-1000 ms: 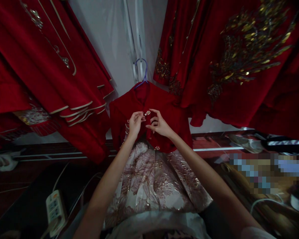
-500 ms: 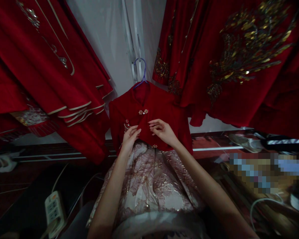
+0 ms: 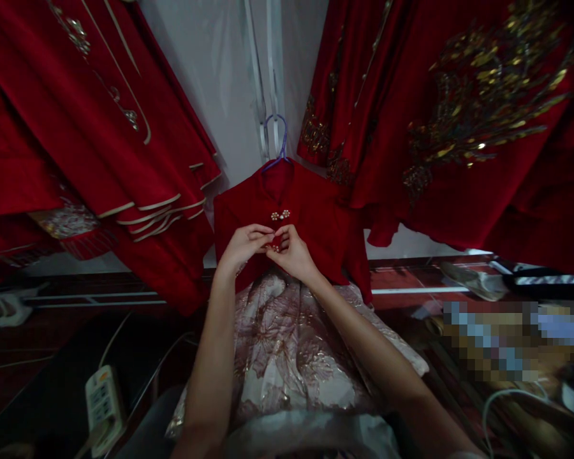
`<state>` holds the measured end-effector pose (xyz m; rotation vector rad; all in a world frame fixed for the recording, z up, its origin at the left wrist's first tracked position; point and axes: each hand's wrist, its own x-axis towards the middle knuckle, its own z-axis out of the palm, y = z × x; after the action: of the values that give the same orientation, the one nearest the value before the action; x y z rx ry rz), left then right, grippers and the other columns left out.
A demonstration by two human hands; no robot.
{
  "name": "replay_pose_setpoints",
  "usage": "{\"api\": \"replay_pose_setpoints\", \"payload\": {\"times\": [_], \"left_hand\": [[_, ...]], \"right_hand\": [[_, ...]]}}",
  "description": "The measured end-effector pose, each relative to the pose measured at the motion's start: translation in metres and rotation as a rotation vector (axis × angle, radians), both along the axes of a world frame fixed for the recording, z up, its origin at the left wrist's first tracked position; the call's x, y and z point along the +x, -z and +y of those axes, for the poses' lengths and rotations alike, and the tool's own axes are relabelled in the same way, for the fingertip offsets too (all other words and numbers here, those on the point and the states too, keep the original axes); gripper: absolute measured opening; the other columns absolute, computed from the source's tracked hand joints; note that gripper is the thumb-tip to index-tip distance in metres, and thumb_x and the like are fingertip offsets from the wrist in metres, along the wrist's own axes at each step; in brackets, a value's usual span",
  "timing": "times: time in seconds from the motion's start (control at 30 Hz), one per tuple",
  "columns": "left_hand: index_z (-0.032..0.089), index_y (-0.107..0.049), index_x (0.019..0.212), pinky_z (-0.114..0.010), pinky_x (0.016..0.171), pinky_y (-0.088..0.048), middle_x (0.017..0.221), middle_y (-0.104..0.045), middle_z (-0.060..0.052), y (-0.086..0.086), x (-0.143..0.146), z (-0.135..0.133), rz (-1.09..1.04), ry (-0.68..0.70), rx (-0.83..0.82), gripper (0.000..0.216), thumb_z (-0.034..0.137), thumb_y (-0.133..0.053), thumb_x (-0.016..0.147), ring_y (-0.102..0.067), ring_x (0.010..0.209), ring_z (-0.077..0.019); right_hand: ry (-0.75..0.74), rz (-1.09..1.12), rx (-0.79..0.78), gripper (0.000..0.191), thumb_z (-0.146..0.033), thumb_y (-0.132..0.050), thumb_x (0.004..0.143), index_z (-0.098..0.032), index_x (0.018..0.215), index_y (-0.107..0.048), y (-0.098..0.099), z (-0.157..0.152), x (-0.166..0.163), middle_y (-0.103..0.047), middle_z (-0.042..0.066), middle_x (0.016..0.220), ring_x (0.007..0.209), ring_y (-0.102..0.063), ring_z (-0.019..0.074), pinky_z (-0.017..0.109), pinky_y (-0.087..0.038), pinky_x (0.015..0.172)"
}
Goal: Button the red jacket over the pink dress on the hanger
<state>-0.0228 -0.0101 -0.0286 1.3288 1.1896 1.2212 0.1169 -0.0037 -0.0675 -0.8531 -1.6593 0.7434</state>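
A short red jacket (image 3: pixel 323 210) with a stand collar hangs from a purple hanger (image 3: pixel 283 143) in front of me. Just below its collar sits a beaded flower clasp (image 3: pixel 280 215). My left hand (image 3: pixel 246 247) is closed on the jacket's front edge, fingertips pinched together. Meeting it from the other side, my right hand (image 3: pixel 294 254) pinches the front at a second beaded button (image 3: pixel 273 248), mostly hidden by the fingers. Below the jacket spreads a pale pink and gold brocade skirt (image 3: pixel 287 357).
Red embroidered garments hang at the left (image 3: pixel 138 153) and the right (image 3: pixel 387 127), the right one bearing gold sequins. A white power strip (image 3: pixel 104 408) lies on a dark surface at lower left. A shoe (image 3: pixel 476 280) stands on the floor at right.
My right hand has moved left and closed on the jacket front, against my left hand. My left hand has risen slightly. The hanging brooch at the left is now covered.
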Motion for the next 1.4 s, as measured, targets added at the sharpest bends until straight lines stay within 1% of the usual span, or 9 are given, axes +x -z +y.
{"api": "replay_pose_setpoints", "payload": {"times": [0.13, 0.23, 0.33, 0.47, 0.63, 0.77, 0.9, 1.0, 1.4], "left_hand": [[0.015, -0.065, 0.082, -0.032, 0.072, -0.05, 0.075, -0.067, -0.007, -0.003, -0.005, 0.015, 0.055, -0.11, 0.133, 0.018, 0.03, -0.065, 0.071, -0.064, 0.072, -0.017], [0.018, -0.061, 0.091, -0.037, 0.092, -0.043, 0.098, -0.063, -0.009, 0.023, -0.003, 0.022, 0.133, -0.539, 0.404, 0.016, 0.023, -0.056, 0.077, -0.059, 0.096, -0.0196], [0.018, -0.051, 0.103, -0.045, 0.102, -0.032, 0.115, -0.048, -0.012, 0.056, 0.0, 0.029, 0.318, -0.866, 0.374, 0.042, 0.013, -0.066, 0.064, -0.043, 0.117, -0.0267], [0.016, -0.039, 0.105, -0.047, 0.098, -0.035, 0.115, -0.039, -0.015, 0.083, 0.002, 0.038, 0.359, -0.838, 0.313, 0.056, 0.016, -0.072, 0.06, -0.036, 0.115, -0.0285], [0.019, -0.038, 0.093, -0.043, 0.088, -0.043, 0.108, -0.043, -0.013, 0.093, 0.002, 0.045, 0.335, -0.869, 0.333, 0.037, 0.015, -0.064, 0.068, -0.041, 0.109, -0.0261], [0.019, -0.041, 0.092, -0.03, 0.069, -0.048, 0.092, -0.052, -0.005, 0.098, -0.002, 0.049, 0.135, -0.705, 0.296, 0.028, 0.013, -0.058, 0.071, -0.056, 0.078, -0.0149], [0.019, -0.049, 0.085, -0.025, 0.07, -0.048, 0.082, -0.058, -0.001, 0.099, -0.005, 0.052, 0.04, -0.622, 0.323, 0.019, 0.014, -0.058, 0.07, -0.059, 0.068, -0.0106], [0.019, -0.048, 0.087, -0.025, 0.068, -0.049, 0.08, -0.059, -0.001, 0.096, -0.006, 0.049, 0.034, -0.694, 0.322, 0.025, 0.017, -0.064, 0.068, -0.06, 0.067, -0.0107], [0.017, -0.063, 0.093, -0.027, 0.074, -0.053, 0.087, -0.069, -0.006, 0.083, -0.005, 0.039, 0.011, -0.658, 0.441, 0.023, 0.033, -0.061, 0.078, -0.066, 0.078, -0.0142]], "right_hand": [[0.06, -0.011, -0.012, 0.03, -0.025, -0.063, 0.066, -0.021, 0.092, -0.047, -0.002, 0.016, -0.009, -0.054, -0.004, 0.073, 0.06, -0.052, 0.0107, 0.023, -0.045, 0.056], [0.124, 0.051, -0.061, 0.029, -0.026, -0.064, 0.066, -0.021, 0.09, -0.049, 0.001, 0.031, -0.017, -0.053, -0.004, 0.071, 0.058, -0.052, 0.0102, 0.023, -0.047, 0.055], [0.087, 0.147, -0.166, 0.033, -0.031, -0.066, 0.067, -0.02, 0.095, -0.051, 0.002, 0.047, -0.029, -0.055, -0.003, 0.077, 0.057, -0.056, 0.0101, 0.023, -0.049, 0.05], [0.13, 0.127, -0.199, 0.029, -0.025, -0.067, 0.068, -0.02, 0.096, -0.059, -0.004, 0.06, -0.048, -0.06, -0.001, 0.079, 0.062, -0.059, 0.0101, 0.024, -0.052, 0.06], [0.14, 0.166, -0.138, 0.029, -0.02, -0.061, 0.074, -0.02, 0.103, -0.063, 0.005, 0.049, -0.055, -0.066, 0.002, 0.088, 0.069, -0.061, 0.0099, 0.023, -0.052, 0.068], [0.074, 0.136, -0.11, 0.025, -0.018, -0.058, 0.076, -0.021, 0.1, -0.066, 0.027, 0.038, -0.047, -0.069, 0.001, 0.092, 0.076, -0.064, 0.0112, 0.025, -0.053, 0.074], [0.07, 0.134, -0.149, 0.023, -0.021, -0.057, 0.079, -0.022, 0.099, -0.068, 0.036, 0.038, -0.04, -0.071, 0.002, 0.096, 0.079, -0.066, 0.0137, 0.028, -0.054, 0.078], [0.069, 0.15, -0.152, 0.025, -0.023, -0.057, 0.08, -0.022, 0.102, -0.068, 0.034, 0.038, -0.039, -0.071, 0.003, 0.095, 0.08, -0.067, 0.0147, 0.029, -0.054, 0.078], [0.075, 0.158, -0.122, 0.026, -0.027, -0.054, 0.083, -0.021, 0.105, -0.067, 0.035, 0.035, -0.038, -0.071, 0.004, 0.101, 0.081, -0.067, 0.0142, 0.027, -0.055, 0.076]]}}
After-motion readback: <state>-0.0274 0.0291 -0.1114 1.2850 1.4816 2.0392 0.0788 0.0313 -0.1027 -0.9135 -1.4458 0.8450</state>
